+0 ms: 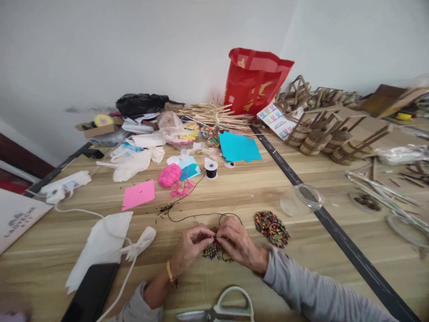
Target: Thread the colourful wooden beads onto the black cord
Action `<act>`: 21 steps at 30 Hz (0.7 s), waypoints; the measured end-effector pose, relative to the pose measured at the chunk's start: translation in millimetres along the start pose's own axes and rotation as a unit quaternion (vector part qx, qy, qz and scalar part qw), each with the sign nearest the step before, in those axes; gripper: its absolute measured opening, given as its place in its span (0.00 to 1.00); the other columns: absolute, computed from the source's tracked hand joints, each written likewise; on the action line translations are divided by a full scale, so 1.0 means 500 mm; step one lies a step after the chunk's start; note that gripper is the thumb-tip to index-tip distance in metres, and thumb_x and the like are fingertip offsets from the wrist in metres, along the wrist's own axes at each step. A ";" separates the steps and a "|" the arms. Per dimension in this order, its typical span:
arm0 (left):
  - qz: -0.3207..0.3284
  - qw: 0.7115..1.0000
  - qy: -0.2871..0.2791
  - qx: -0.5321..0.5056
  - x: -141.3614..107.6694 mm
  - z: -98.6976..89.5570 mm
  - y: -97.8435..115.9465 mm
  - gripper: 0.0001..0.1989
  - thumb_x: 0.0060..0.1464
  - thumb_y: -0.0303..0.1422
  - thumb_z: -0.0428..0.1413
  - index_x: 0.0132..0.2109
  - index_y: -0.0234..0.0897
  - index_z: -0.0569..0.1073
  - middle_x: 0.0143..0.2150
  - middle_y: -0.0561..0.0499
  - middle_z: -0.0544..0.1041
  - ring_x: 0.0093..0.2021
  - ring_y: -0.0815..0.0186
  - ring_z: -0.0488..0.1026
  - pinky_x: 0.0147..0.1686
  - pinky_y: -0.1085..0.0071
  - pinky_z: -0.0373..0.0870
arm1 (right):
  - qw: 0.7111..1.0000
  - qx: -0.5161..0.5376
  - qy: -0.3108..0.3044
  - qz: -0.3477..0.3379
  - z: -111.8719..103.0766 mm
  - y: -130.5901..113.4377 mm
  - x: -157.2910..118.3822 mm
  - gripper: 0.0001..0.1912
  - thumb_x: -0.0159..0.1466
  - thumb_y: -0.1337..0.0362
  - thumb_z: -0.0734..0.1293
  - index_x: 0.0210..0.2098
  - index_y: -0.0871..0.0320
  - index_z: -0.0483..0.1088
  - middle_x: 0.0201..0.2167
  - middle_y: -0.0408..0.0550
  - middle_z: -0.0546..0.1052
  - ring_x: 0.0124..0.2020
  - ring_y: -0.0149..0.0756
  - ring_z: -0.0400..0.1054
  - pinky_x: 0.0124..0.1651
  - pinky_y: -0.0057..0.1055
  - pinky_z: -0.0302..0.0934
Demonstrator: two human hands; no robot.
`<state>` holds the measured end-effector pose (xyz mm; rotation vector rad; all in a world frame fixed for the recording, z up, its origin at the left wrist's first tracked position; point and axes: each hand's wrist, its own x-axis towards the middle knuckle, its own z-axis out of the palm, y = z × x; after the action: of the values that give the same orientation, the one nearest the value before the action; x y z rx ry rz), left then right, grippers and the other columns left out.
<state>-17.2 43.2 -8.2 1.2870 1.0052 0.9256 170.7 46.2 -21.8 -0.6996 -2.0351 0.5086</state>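
Observation:
Over a pile of multicoloured beads point(212, 251), my left hand point(188, 247) and my right hand point(238, 241) meet fingertip to fingertip. Both are closed in a pinch. A small bead appears to sit in my left fingertips, while my right fingers grip a thin black cord point(197, 215). That cord loops across the table behind my hands and leads toward a white spool of black cord point(211, 170). My fingers partly cover the pile and the cord's end. To the right of my right hand lies a coiled heap of strung beads point(272, 229).
Scissors point(234, 306) lie at the near edge. At left are a black phone point(90, 293), white paper point(100, 248) and a white cable. Pink yarn point(169, 175), blue sheets point(239, 146) and a red bag point(256, 82) are behind. A clear plastic jar point(296, 201) and small woven baskets point(313, 141) stand right.

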 end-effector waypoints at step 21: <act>-0.004 1.000 -0.007 -0.010 0.000 0.002 0.000 0.04 0.44 0.29 0.62 0.30 0.31 0.77 0.30 0.49 0.75 0.31 0.67 0.71 0.33 0.73 0.66 | 1.000 0.001 0.000 -0.006 -0.001 -0.004 0.003 0.04 0.65 0.70 0.61 0.37 0.57 0.66 0.31 0.48 0.71 0.35 0.37 0.63 0.40 0.36 0.61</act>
<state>-16.1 42.9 -8.3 1.2707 0.9881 0.9161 170.2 45.7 -19.4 -0.6866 -2.0368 0.5037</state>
